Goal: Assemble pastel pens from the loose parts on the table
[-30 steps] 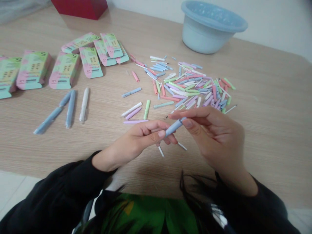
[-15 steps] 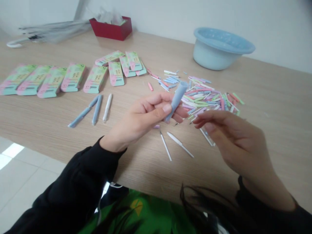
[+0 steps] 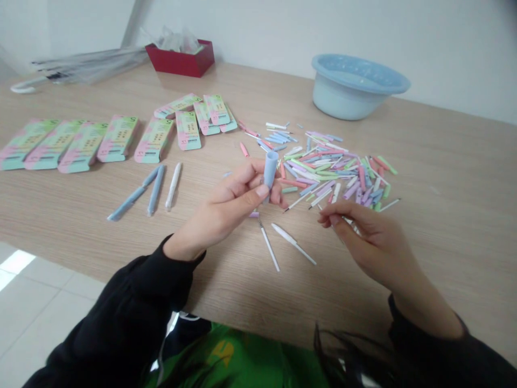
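Gripping a pale blue plastic pen barrel (image 3: pixel 270 166) upright over the bench (image 3: pixel 444 178), fingers of the left hand (image 3: pixel 234 202) pinch tight, the right hand (image 3: pixel 363 240) curls, hold unclear; three blue and white pens (image 3: pixel 155 189) look assembled, a pastel parts heap (image 3: pixel 335 170) waits.

A pale blue tube (image 3: pixel 270 164); pastel pen parts (image 3: pixel 335 172) (pink, green, lilac, blue, white); pink-and-mint cartons (image 3: pixel 117 139); light blue basin (image 3: pixel 355 86); red box (image 3: pixel 180 58); wood-grain desk (image 3: pixel 444 178).
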Available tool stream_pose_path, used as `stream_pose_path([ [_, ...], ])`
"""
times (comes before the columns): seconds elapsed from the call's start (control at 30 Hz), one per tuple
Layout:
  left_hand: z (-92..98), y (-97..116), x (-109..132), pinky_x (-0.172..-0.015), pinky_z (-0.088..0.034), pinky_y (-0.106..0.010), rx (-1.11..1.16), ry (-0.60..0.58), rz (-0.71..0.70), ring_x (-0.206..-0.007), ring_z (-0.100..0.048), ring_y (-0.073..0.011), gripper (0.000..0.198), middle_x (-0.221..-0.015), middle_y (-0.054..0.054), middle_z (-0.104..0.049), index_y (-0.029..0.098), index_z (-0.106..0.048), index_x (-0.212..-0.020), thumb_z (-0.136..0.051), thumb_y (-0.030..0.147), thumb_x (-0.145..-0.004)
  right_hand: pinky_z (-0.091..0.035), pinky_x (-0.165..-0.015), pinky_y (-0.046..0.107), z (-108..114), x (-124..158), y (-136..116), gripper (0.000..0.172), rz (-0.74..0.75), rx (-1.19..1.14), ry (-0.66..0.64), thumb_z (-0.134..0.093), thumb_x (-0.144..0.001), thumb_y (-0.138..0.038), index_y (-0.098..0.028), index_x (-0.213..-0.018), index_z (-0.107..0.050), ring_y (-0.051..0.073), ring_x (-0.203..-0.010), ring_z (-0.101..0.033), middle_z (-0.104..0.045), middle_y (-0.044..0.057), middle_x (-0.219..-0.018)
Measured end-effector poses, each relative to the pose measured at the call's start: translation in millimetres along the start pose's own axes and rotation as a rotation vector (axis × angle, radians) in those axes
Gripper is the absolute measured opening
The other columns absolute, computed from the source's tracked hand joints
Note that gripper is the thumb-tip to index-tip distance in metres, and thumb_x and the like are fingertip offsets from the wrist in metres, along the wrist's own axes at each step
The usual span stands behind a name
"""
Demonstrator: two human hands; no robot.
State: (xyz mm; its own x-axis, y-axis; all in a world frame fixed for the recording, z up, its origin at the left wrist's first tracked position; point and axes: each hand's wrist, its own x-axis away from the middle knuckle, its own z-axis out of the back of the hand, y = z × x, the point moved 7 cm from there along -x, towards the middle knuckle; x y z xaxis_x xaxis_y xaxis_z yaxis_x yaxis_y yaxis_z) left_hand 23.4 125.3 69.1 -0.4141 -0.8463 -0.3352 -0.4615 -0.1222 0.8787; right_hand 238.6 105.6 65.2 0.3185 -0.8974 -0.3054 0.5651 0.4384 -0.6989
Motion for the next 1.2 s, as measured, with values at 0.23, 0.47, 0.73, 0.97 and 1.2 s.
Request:
stream_pose_path([
  [0.23, 1.7, -3, 6, -0.086, -0.045, -0.030, -0.520, 0.026, 0.040, -0.090, -0.057, -0.0174, 0.014, -0.093, -0.002, -0.060, 0.019, -0.062, -0.101, -0.055, 0.031, -0.104, -0.057, -0.079, 0.033, -4, -5, 7, 0.015, 0.001, 0.040, -0.004, -0.056, -0.098, -0.018, -0.026, -0.098, -0.069, 0.019, -0.083, -0.071, -0.074, 0.001, -0.088],
  [0.47, -18.8, -7, 12, -0.083, -0.044, -0.031, -0.779, -0.183, -0.038, -0.089, -0.055, -0.0184, 0.012, -0.095, -0.004, -0.058, 0.019, -0.056, -0.102, -0.044, 0.022, -0.106, -0.058, -0.074, 0.031, -16, -3, 5, 0.019, 0.051, 0.049, -0.080, -0.052, -0.095, -0.012, -0.025, -0.093, -0.067, 0.018, -0.078, -0.070, -0.072, 0.001, -0.083],
  [0.73, -27.8, -11, 21, -0.085, -0.044, -0.030, -0.798, -0.265, -0.028, -0.091, -0.056, -0.0182, 0.013, -0.095, -0.004, -0.058, 0.019, -0.054, -0.102, -0.042, 0.019, -0.106, -0.057, -0.071, 0.031, -23, 1, 19, 0.021, 0.023, 0.087, -0.116, -0.051, -0.094, -0.011, -0.024, -0.093, -0.067, 0.018, -0.075, -0.070, -0.073, 0.001, -0.082],
  [0.97, -0.5, -38, 52, -0.077, -0.047, -0.028, -0.825, -0.149, 0.233, -0.082, -0.059, -0.0166, 0.018, -0.089, -0.001, -0.061, 0.021, -0.055, -0.095, -0.041, 0.023, -0.107, -0.052, -0.060, 0.031, 0, 3, 63, 0.018, -0.154, 0.268, -0.124, -0.055, -0.092, -0.019, -0.021, -0.099, -0.071, 0.019, -0.070, -0.069, -0.076, 0.006, -0.088],
  [1.2, -5.0, -45, 66, -0.074, -0.048, -0.026, -0.803, -0.150, 0.291, -0.079, -0.061, -0.0158, 0.020, -0.086, 0.000, -0.064, 0.022, -0.057, -0.093, -0.042, 0.021, -0.106, -0.049, -0.069, 0.034, 4, -6, 77, 0.017, -0.135, 0.430, -0.173, -0.056, -0.092, -0.020, -0.018, -0.094, -0.073, 0.019, -0.071, -0.062, -0.071, 0.008, -0.089],
])
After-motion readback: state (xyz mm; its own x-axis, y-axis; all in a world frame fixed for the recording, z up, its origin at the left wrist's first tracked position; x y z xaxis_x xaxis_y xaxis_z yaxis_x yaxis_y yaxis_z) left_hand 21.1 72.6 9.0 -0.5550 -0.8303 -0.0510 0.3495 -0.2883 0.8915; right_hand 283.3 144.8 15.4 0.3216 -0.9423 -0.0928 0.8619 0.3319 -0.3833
